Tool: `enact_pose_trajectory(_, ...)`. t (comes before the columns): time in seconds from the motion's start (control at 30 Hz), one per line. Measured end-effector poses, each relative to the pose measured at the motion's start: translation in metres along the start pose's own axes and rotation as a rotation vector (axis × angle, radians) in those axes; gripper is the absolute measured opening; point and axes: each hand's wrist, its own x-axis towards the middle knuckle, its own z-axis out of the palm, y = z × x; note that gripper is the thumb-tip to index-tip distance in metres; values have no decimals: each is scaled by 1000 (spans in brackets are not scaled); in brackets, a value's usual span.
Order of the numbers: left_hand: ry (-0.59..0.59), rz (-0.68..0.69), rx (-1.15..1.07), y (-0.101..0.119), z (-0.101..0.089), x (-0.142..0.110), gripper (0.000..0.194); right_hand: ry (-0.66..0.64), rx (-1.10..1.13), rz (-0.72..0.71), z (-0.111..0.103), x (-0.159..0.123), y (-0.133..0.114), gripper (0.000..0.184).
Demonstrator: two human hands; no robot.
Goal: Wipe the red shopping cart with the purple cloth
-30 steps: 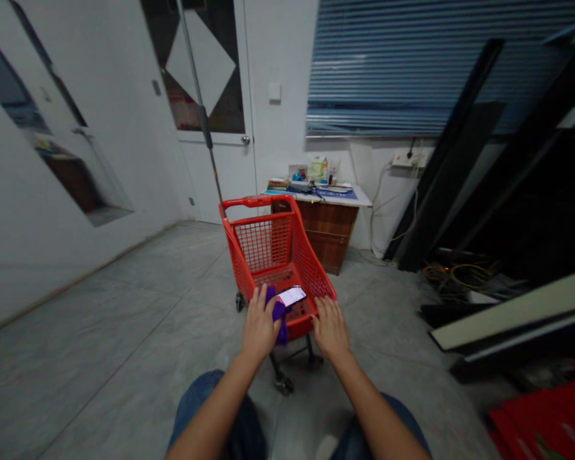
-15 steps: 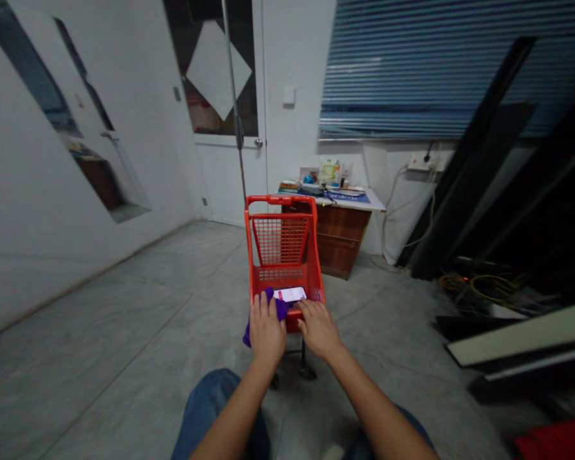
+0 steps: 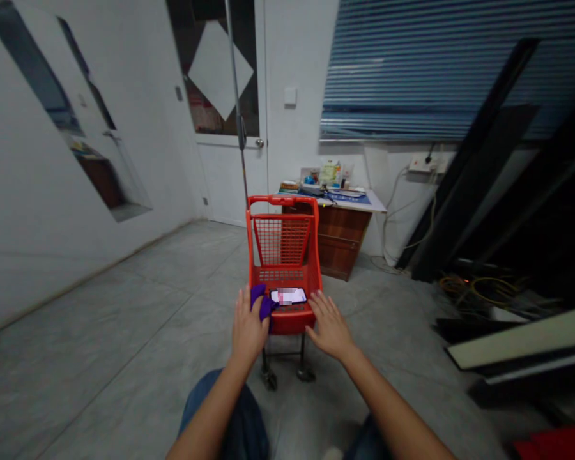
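A small red shopping trolley [image 3: 293, 324] stands in front of me, its basket facing me. A phone [image 3: 290, 296] with a lit screen lies low in the basket, near the front edge. My left hand [image 3: 249, 327] is at the basket's left front corner, with a bunched purple cloth [image 3: 265, 305] between its thumb and fingers. Part of the cloth is hidden behind that hand. At the right front corner is my right hand [image 3: 332, 326], fingers stretched out and nothing in it.
Behind the trolley stands a wooden cabinet [image 3: 336, 246] with assorted items on top. A thin pole [image 3: 237, 96] rises behind the trolley's left side. Dark panels [image 3: 474, 153] lean at the right, above coiled cables [image 3: 493, 289]. A closed white door [image 3: 230, 172] is at the back.
My hands have moved apart: the left went left with the purple cloth, the right went right. More of the phone and basket front now shows, and part of the screen looks pixelated.
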Motion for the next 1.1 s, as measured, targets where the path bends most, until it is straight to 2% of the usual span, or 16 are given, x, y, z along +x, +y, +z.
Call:
enact_pose_trajectory(0.1, 33, -57, 20, 27, 12, -9, 50, 6, 11, 38, 9, 1, -7, 70)
enact_pose_trajectory(0.23, -37, 15, 22, 67, 20, -15, 60, -16, 23, 58, 12, 1, -7, 78)
enact_pose_trajectory(0.3, -85, 73, 15, 74, 20, -13, 62, -18, 16, 57, 10, 0, -4, 80)
enact_pose_trajectory(0.37, -134, 161, 6, 66, 17, -10, 66, -12, 5, 51, 8, -2, 0, 80)
enact_pose_trajectory(0.43, -162, 227, 14, 44, 10, -6, 69, -4, -5, 47, 5, -3, 2, 79)
enact_pose_trajectory(0.57, -140, 186, 56, -11, -5, 0, 67, -3, 3, 72, 4, -2, -3, 78)
enact_pose_trajectory(0.63, -122, 144, 48, -21, -7, -1, 66, -5, 20, 86, 7, 0, -10, 80)
enact_pose_trajectory(0.7, -79, 87, 50, -12, -3, -6, 64, -2, 39, 100, 11, 3, -18, 84)
enact_pose_trajectory(0.77, -33, 49, 63, 12, 5, -12, 62, 10, 54, 113, 15, 4, -26, 87)
enact_pose_trajectory(0.87, -42, 85, 48, 54, 17, -19, 66, 22, 67, 122, 16, 5, -31, 88)
enact_pose_trajectory(0.93, -74, 131, 28, 68, 21, -20, 67, 10, 68, 127, 14, 4, -30, 88)
enact_pose_trajectory(1.0, -114, 199, 20, 62, 18, -17, 70, -7, 55, 127, 10, 2, -26, 88)
enact_pose_trajectory(1.1, -129, 258, 57, 24, 8, -12, 75, -14, 27, 126, 6, 1, -21, 87)
